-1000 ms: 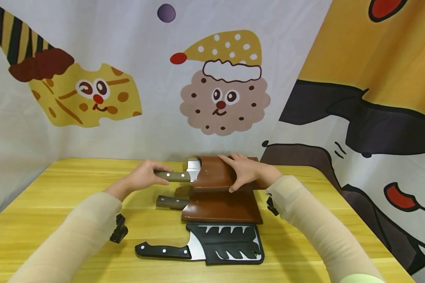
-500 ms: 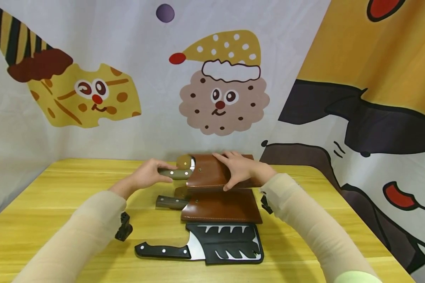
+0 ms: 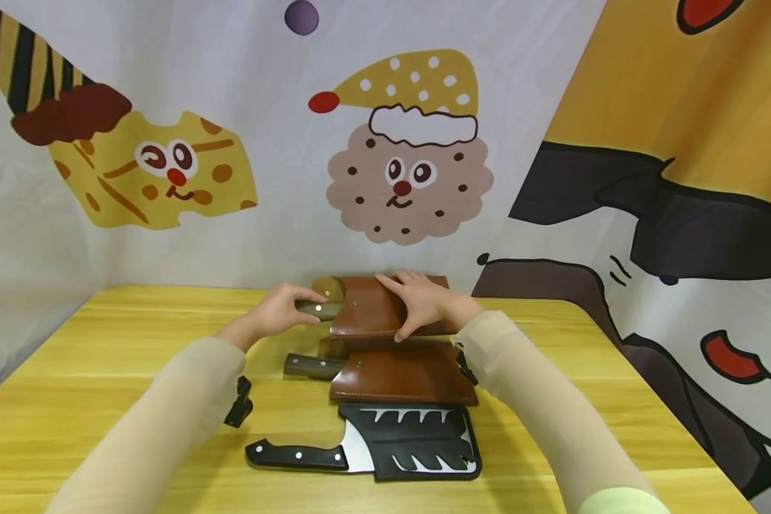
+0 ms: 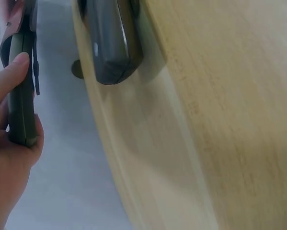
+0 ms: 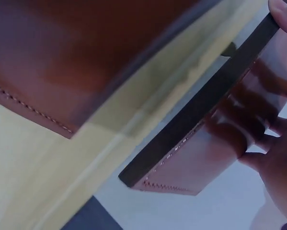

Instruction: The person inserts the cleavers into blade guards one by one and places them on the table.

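At the back of the table my left hand [image 3: 275, 313] grips the olive-brown handle [image 3: 319, 310] of a knife, thumb along its side in the left wrist view. The blade is hidden inside a brown leather sheath [image 3: 358, 318] with a snap strap [image 3: 328, 290]. My right hand [image 3: 427, 303] holds that sheath, fingers spread over the top and thumb at the near edge. Just in front lies a second brown sheath [image 3: 405, 380] with a dark wooden handle [image 3: 313, 366] sticking out. Nearest me is a black-handled cleaver [image 3: 295, 457] in a black blade guard [image 3: 424, 446].
The yellow wood-grain table [image 3: 135, 371] ends at a white cartoon-print curtain [image 3: 283, 235] behind the sheaths. A small black wrist camera [image 3: 239, 403] is strapped under my left sleeve.
The knife has slid into the sheath, so the bare blade seen earlier is covered. Both hands have shifted, the left rightward and the right leftward with the sheath. The other two knives lie still.
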{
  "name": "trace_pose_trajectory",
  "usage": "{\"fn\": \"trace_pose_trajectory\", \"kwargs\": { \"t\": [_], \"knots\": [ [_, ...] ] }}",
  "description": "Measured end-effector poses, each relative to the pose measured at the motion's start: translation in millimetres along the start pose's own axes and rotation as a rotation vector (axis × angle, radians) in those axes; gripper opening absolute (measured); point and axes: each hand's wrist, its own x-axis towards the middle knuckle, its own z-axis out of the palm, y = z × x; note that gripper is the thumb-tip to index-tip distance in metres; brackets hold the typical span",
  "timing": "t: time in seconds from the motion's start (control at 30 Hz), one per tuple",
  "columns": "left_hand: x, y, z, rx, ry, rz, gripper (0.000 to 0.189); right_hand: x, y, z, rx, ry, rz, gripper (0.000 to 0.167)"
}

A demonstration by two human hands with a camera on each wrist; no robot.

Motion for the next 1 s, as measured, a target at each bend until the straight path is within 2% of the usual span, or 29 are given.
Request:
{"fn": "trace_pose_trajectory", "kwargs": {
  "t": [0.2,0.33,0.5,0.63,0.67,0.7,0.8,0.9,0.93,1.0],
  "knots": [
    [7.7,-3.4,11.0,0.042,0.019,-0.001,0.036,3.8,7,16,0.026,-0.006,0.027,0.116],
    [9.7,-4.2,17.6,0.045,0.008,-0.007,0.036,2.7,9,27,0.062,-0.037,0.065,0.116],
    [10.1,-7.8,21.1,0.030,-0.018,-0.024,0.037,0.1,5,34,0.151,-0.086,0.136,0.104],
    [10.8,-20.7,20.1,0.014,-0.032,-0.052,0.037,0.8,-5,34,0.157,-0.089,0.129,0.089],
    [10.7,-24.5,20.1,0.021,-0.034,-0.047,0.037,0.8,-8,33,0.150,-0.092,0.126,0.086],
    [13.3,-36.7,21.9,0.017,-0.029,-0.016,0.037,0.9,-10,33,0.139,-0.097,0.124,0.082],
    [12.0,-43.7,23.6,0.071,-0.035,-0.008,0.035,-0.5,-14,34,0.106,-0.108,0.113,0.070],
    [8.0,-38.1,23.2,0.124,-0.029,-0.064,0.036,-3.6,-14,35,0.099,-0.083,0.090,0.059],
    [4.2,-26.0,20.9,0.146,-0.038,-0.121,0.037,-5.1,-13,35,0.100,-0.061,0.079,0.055],
    [2.3,-18.8,18.9,0.165,-0.030,-0.167,0.042,-8.9,-10,34,0.118,-0.013,0.068,0.050]
  ]
}}
